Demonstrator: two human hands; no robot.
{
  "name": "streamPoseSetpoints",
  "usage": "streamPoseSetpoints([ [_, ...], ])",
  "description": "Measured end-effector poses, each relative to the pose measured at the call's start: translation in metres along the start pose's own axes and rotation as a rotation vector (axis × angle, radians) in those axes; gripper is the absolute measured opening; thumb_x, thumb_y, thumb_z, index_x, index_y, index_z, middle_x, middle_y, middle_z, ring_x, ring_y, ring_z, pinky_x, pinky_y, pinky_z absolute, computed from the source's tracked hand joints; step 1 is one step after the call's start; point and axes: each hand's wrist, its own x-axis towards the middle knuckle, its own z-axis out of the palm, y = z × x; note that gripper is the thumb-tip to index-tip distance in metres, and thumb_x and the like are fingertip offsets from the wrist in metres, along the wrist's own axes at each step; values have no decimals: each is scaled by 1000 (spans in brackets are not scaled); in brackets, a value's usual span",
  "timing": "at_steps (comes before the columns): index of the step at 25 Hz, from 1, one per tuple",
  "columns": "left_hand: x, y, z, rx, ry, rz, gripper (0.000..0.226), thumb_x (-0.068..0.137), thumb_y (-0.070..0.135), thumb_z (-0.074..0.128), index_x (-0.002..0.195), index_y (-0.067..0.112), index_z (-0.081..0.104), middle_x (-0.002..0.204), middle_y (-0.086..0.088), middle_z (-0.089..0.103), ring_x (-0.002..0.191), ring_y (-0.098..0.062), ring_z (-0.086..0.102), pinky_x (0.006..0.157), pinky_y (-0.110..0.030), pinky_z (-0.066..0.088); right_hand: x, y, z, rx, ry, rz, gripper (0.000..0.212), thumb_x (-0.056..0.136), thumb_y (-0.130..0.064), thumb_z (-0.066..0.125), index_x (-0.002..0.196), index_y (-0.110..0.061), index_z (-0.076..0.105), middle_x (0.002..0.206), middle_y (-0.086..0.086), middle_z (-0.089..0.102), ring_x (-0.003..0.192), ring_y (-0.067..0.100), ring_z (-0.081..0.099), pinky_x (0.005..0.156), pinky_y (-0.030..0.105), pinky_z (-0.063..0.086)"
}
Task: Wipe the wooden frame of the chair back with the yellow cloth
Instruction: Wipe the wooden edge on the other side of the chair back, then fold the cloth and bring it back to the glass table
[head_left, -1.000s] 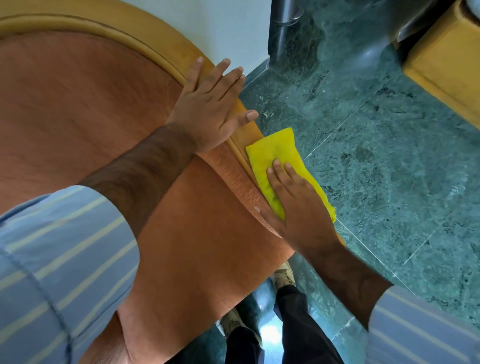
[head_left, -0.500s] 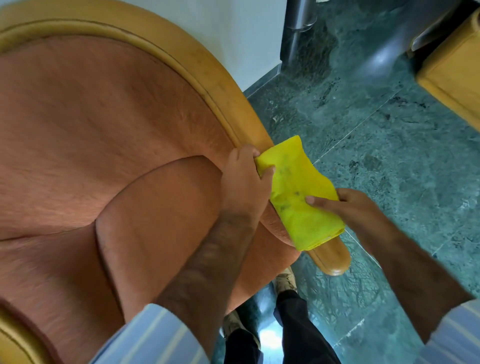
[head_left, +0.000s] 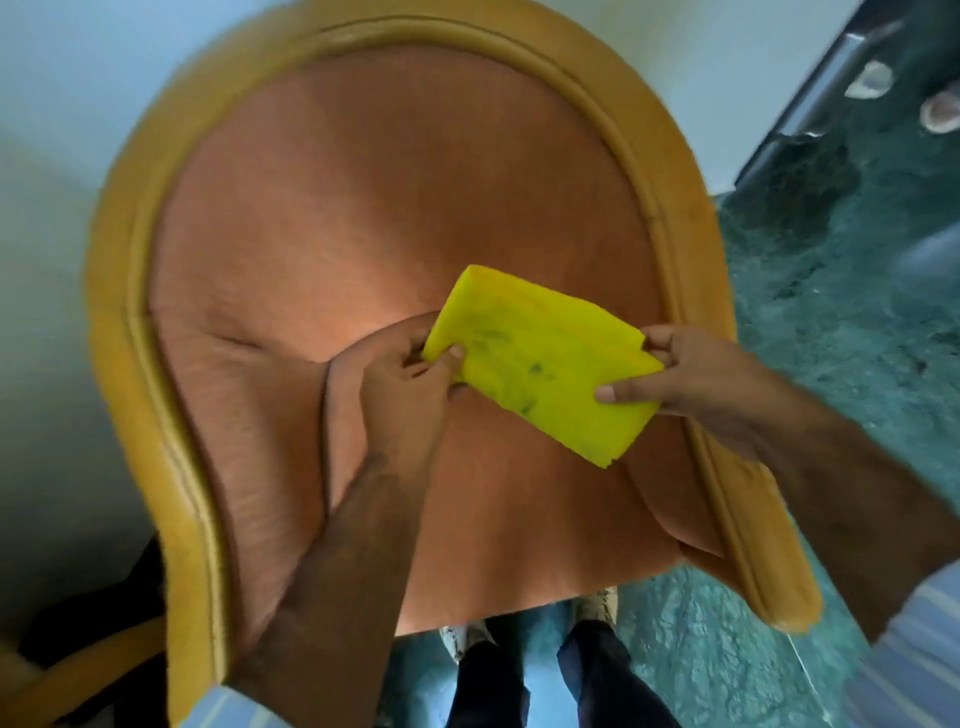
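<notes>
Left hand (head_left: 402, 387) pinching the left end of the yellow cloth (head_left: 540, 364), thumb on top. Cloth folded flat, held up over the orange cushion (head_left: 363, 208), inside the wooden frame (head_left: 111, 322). Right hand (head_left: 691, 374) gripping the right end, fingers partly hidden behind. Dark smudges on cloth, maybe dirt. Edges blurry.

Green marble floor (head_left: 810, 332), white wall (head_left: 62, 156)
</notes>
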Motion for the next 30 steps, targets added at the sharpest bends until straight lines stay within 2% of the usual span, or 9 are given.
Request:
streamPoseSetpoints([
  [2,-12,-4,-53,-96,107,-26,21,93,1,69,104,18,72,105,-15,74,100,-35,73,88,-56,63,19,-30,45,-60,-33,44,45,72,-8,90,113,-12,74,111,4,82,98,15,79,80,28,65],
  [6,-62,-26,-168,-282,395,-118,12,94,6,71,105,10,71,95,-6,77,87,-22,76,67,-29,65,39,-80,167,-210,-186,79,29,75,-4,89,97,-15,75,92,1,79,76,8,75,70,27,65],
  [10,-137,-71,-261,-400,717,-245,12,93,11,74,103,18,71,101,-11,77,89,-27,78,73,-43,67,24,-88,300,-470,-413,-14,24,74,-8,91,93,-16,78,76,-9,78,69,2,74,61,22,62],
  [13,-208,-114,-304,-587,929,-242,11,95,4,69,105,10,68,107,-18,72,95,-27,74,75,-31,66,-1,-65,397,-641,-582,-108,20,75,-4,89,89,-13,78,92,9,82,80,15,73,77,32,59],
  [18,-342,-201,-330,-801,1270,-356,8,97,0,64,105,2,64,108,-24,65,102,-33,70,80,-32,66,-61,26,532,-992,-895,-149,23,67,-20,85,86,-11,77,96,19,81,90,33,77,80,49,61],
  [22,-435,-273,-311,-932,1532,-441,17,97,-8,58,113,-5,62,108,-25,65,98,-35,65,73,-26,66,-113,134,594,-1226,-1138,-114,27,70,-15,89,80,2,71,85,23,77,80,27,71,73,44,57],
  [24,-471,-309,-298,-972,1644,-488,19,96,-11,57,114,-7,62,107,-25,64,94,-35,65,71,-24,66,-136,190,611,-1314,-1175,-124,24,69,-16,93,76,-5,73,91,24,79,82,31,78,80,49,64],
  [27,-513,-368,-280,-993,1770,-617,18,95,-10,60,113,-10,61,108,-26,63,83,-30,67,70,-25,66,-163,273,623,-1387,-1159,-134,26,67,-17,96,62,-25,72,87,15,81,70,20,76,76,45,69],
  [30,-534,-425,-271,-959,1840,-708,17,92,-10,65,109,-10,63,104,-23,62,78,-28,67,69,-28,67,-171,343,624,-1464,-1182,-203,24,73,-19,92,64,-21,70,80,8,76,78,27,76,81,45,67],
])
